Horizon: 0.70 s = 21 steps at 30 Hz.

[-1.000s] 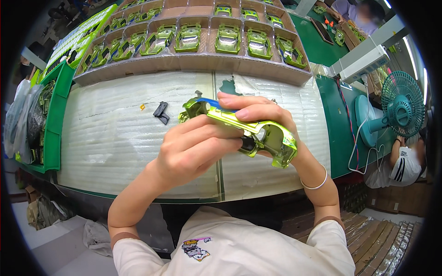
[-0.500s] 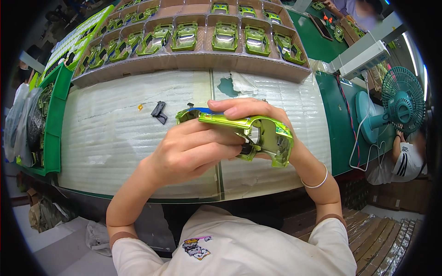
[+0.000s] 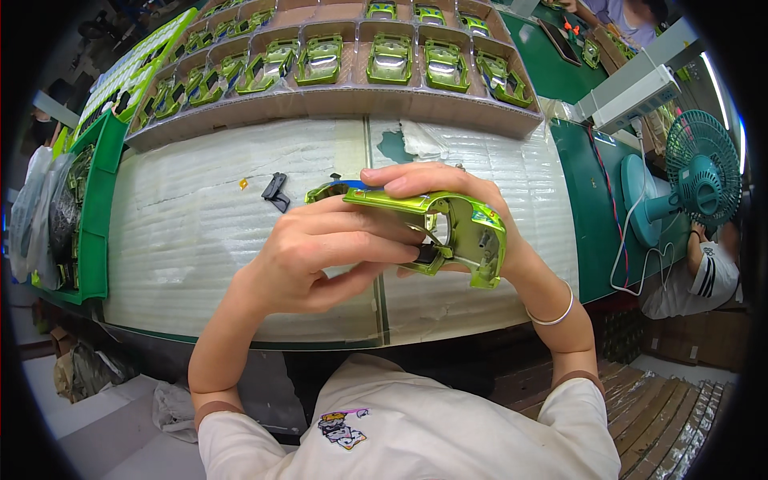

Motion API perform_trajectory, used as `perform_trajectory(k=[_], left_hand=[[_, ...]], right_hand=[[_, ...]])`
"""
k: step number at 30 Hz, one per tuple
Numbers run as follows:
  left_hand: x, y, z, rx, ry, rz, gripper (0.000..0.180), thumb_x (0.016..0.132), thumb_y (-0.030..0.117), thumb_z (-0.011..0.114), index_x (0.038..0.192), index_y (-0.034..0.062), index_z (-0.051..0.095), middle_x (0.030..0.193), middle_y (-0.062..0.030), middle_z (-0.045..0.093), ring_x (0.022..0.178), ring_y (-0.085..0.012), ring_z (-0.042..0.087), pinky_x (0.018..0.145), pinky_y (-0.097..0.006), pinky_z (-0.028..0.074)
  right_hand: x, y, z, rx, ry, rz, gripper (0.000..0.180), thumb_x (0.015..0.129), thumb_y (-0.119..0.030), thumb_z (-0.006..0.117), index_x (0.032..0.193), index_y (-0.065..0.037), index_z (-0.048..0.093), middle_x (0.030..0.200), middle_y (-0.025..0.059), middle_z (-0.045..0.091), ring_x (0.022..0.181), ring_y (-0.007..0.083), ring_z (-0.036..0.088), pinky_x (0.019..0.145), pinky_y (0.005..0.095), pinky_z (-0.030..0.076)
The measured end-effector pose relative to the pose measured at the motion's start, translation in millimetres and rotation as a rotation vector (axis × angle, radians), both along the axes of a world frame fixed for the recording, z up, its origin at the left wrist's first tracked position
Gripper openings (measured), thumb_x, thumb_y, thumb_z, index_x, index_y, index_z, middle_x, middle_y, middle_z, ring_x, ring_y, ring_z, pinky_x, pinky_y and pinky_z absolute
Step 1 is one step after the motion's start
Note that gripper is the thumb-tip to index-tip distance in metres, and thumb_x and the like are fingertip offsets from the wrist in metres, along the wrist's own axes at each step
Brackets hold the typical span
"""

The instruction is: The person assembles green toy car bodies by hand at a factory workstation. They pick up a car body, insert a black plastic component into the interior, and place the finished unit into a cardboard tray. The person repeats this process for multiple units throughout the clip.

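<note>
A shiny green toy car body [image 3: 468, 228] is held up over the white padded table [image 3: 200, 232], turned on its side with its hollow underside facing me. My right hand [image 3: 448, 192] grips it from behind, fingers laid along its roof edge. My left hand [image 3: 320, 252] closes on its near side, fingertips pressing a small dark part [image 3: 426, 254] into the inside of the shell. A loose small black part [image 3: 276, 190] lies on the table to the left of the hands.
A brown compartment tray [image 3: 320, 100] along the far table edge holds several green car bodies. A green bin [image 3: 92, 216] stands at the left, a teal fan [image 3: 688, 184] at the right. Another person [image 3: 708, 268] sits at the far right.
The car body has turned a little in my hands and shifted slightly right; my left fingers have moved further into its underside. The table items have not moved.
</note>
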<state>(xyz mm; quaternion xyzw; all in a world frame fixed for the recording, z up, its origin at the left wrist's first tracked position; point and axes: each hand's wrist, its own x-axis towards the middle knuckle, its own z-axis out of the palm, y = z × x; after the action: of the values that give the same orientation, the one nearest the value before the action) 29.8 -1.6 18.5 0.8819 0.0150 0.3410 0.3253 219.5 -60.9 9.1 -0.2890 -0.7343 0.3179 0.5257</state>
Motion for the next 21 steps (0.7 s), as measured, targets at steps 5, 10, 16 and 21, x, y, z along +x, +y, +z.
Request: perform_trajectory(k=[5,10,16,21], left_hand=[[-3.2,4.4,-4.2,0.002,0.039,-0.005,0.031,0.064,-0.005,0.063,0.091,0.0097,0.066,0.091,-0.0037,0.065,0.083,-0.0213,0.061,0.071,-0.031,0.049],[-3.3,5.8,-6.1,-0.005,0.0,-0.029,0.032,0.063,-0.005,0.063,0.092,0.0081,0.065,0.09,-0.0047,0.065,0.081,-0.0212,0.062,0.07,-0.032,0.049],[-1.6,5.0,-5.9,0.037,-0.043,-0.026,0.033,0.06,-0.005,0.063,0.091,0.0051,0.065,0.089,-0.0069,0.065,0.08,-0.0229,0.062,0.069,-0.032,0.05],[0.5,2.8,-1.1,0.075,-0.067,-0.039,0.033,0.054,-0.006,0.063,0.086,0.0015,0.066,0.085,-0.0106,0.066,0.076,-0.0249,0.064,0.069,-0.032,0.051]], right_hand=[[-2.2,-2.1,-0.8,-0.051,-0.015,-0.056,0.067,0.052,0.004,0.076,0.114,-0.004,0.051,0.115,0.0127,0.057,0.102,0.0245,0.058,0.085,0.0322,0.048],[-6.1,-4.2,-0.3,-0.165,0.027,-0.081,0.067,0.053,0.001,0.078,0.114,-0.003,0.052,0.114,0.0108,0.058,0.1,0.0221,0.059,0.085,0.0313,0.049],[-7.7,-4.3,-1.9,-0.203,0.069,-0.071,0.065,0.054,-0.001,0.078,0.113,-0.002,0.053,0.113,0.0107,0.059,0.099,0.0212,0.06,0.084,0.0309,0.049],[-6.8,-4.5,-2.8,-0.152,0.068,-0.076,0.065,0.054,-0.002,0.078,0.113,-0.002,0.053,0.113,0.0108,0.059,0.099,0.021,0.059,0.085,0.0311,0.048]])
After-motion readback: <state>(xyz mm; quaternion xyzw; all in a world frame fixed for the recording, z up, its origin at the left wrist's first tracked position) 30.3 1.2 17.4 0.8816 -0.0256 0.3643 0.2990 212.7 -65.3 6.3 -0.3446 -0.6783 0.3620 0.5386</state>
